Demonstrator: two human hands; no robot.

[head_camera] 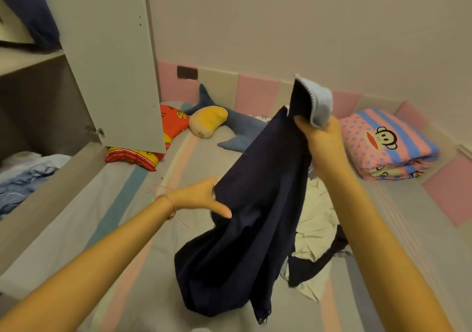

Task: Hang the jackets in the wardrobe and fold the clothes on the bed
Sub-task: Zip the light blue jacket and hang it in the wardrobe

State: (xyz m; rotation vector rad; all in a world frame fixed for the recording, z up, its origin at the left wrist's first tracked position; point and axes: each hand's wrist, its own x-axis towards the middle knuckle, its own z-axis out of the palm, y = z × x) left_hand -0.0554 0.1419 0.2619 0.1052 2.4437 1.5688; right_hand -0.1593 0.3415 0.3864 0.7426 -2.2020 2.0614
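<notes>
Gripping the collar of the navy jacket (pixel 255 204) in the fingers (pixel 299 122) of the right hand (pixel 323 142), curled tight round the turned-out pale blue lining (pixel 320 102). Holding it up well to the right of the wardrobe door (pixel 109 63), with the hem trailing on the bed (pixel 122 204) below and to the right of that door. Reaching in with the left hand (pixel 199 195), its fingers (pixel 225 213) straight and spread, grasping nothing, just touching the jacket's near edge, with the fingertips partly hiding behind the cloth.

Probably straightening the jacket out before hanging it. Doing this well likely meaning: raising the collar hand until the hem is clearing the mattress, running the left hand up the edge to find the second shoulder, shaking the body flat, and tucking the lining back inside. Then reaching for a hanger: lying just right of the door's lower corner, thin pink rods (pixel 184 221), possibly one, though too faint to be sure.

Waiting farther right of the door, behind the hanging jacket, a crumpled cream garment (pixel 316 216), not yet folded. Resting along the wall right of the door, a shark plush (pixel 242 127) and, farthest right, a folded monkey-print quilt (pixel 388 142).
</notes>
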